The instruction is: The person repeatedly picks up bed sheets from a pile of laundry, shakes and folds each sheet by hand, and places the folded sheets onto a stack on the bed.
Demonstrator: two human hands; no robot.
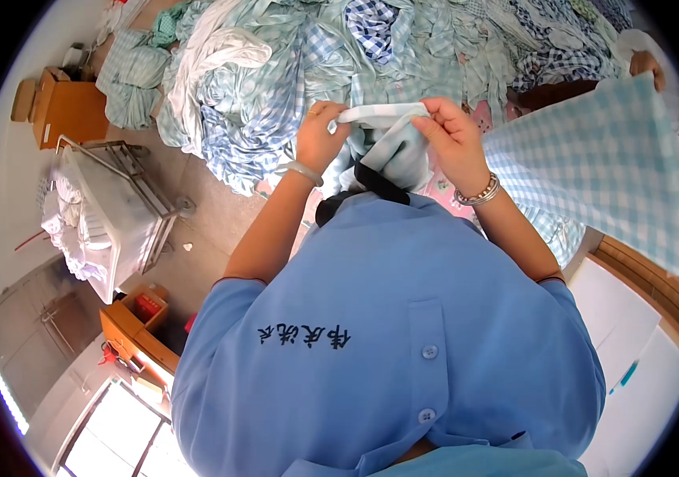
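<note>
The pale cloth (387, 113) is pinched by the fingers of the left hand (322, 138) and right hand (457, 145), best kept evenly taut.

We see a pale green and white cloth (405, 155), a blue shirt (339, 262) with black lettering (305, 335), a teal-and-white checked sheet (606, 155), a navy-and-white checked bundle (371, 30), and an orange-brown cabinet (71, 111).

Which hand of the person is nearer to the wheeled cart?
Left. The left hand is to the right of the wheeled cart; the right hand is farther right.
</note>
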